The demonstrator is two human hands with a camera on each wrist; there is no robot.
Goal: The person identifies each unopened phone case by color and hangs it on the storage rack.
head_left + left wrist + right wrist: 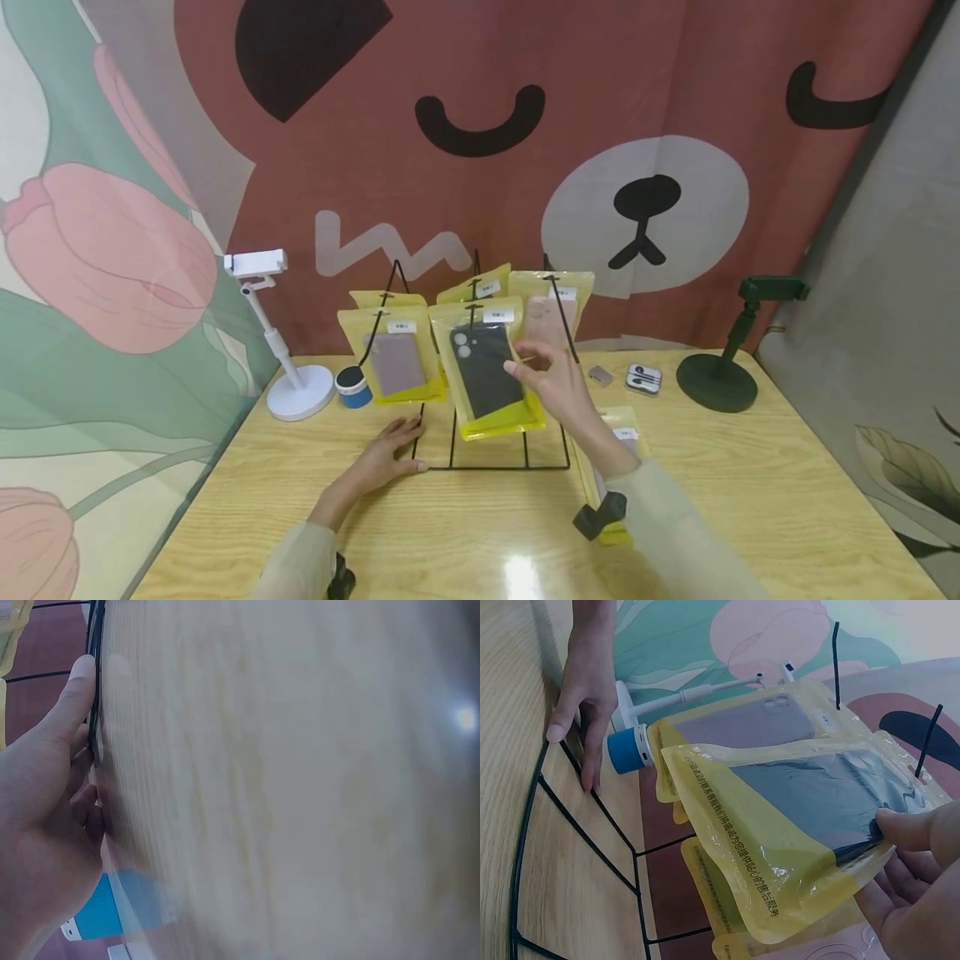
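A yellow-edged clear pouch (486, 367) with a dark phone case inside hangs at the front of a black wire display rack (495, 468). My right hand (551, 379) pinches its right edge, with the thumb (907, 829) on the front and fingers behind. The pouch tilts in the right wrist view. My left hand (390, 454) rests on the rack's front left base corner, thumb and fingers touching the wires. Other pouches hang there: one with a mauve case (397, 362) at left, one with a pink case (551, 312) at right, and others partly hidden behind.
Another pouch (626, 435) lies on the table under my right forearm. A blue-and-white cylinder (354, 387) and a white stand (300, 392) are at left. Boxed earphones (643, 379), a small grey item (600, 376) and a dark green stand (717, 382) are at right.
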